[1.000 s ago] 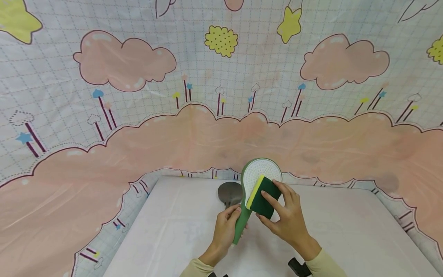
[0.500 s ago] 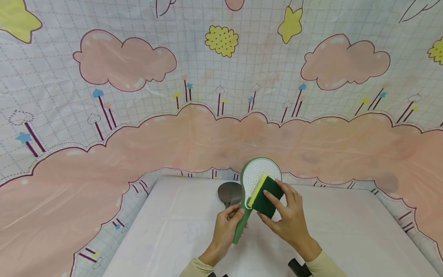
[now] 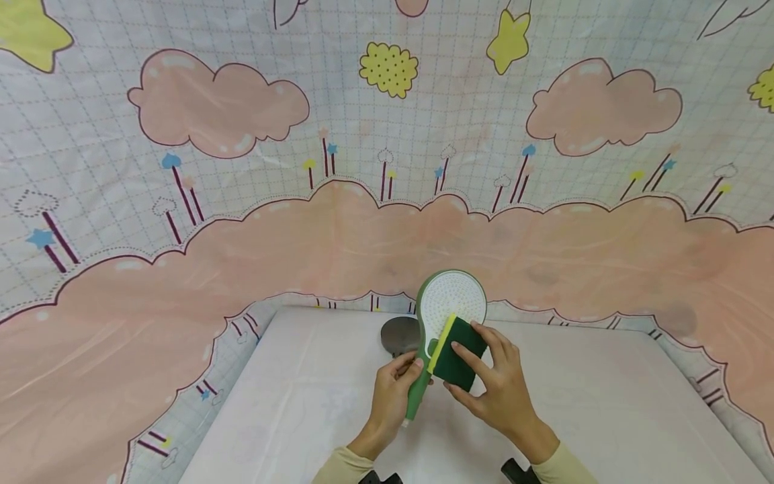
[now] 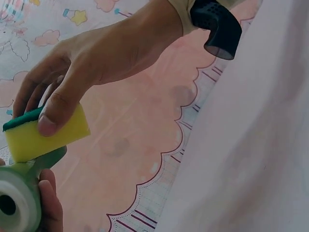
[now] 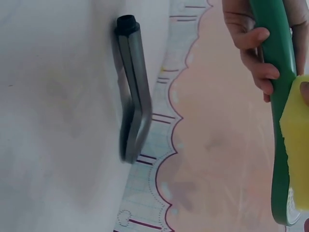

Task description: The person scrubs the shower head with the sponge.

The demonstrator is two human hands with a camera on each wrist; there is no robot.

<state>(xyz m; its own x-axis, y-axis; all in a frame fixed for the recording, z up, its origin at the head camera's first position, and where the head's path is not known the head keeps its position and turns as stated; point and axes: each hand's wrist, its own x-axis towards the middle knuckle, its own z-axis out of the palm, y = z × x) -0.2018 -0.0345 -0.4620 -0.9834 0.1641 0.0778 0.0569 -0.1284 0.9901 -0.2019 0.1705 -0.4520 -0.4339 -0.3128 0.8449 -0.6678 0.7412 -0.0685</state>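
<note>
A green hand shower with a white, nozzle-dotted face is held up over the table, tilted, face toward the head camera. My left hand grips its green handle, thumb on the front; in the right wrist view, fingers curl round the handle. My right hand pinches a yellow sponge with a dark green scouring layer between thumb and fingers. The sponge's yellow side lies against the lower part of the face, near the neck, and hides some of it. In the left wrist view the handle's round hollow end shows below the sponge.
A second, dark grey hand shower lies on the white table behind my left hand; the right wrist view shows its bent handle. Patterned cloth with pink clouds rises beyond the table's far edge.
The sponge has slid down and left along the white face toward the neck. The green hand shower has shifted slightly up and left. Both hands keep their hold.
</note>
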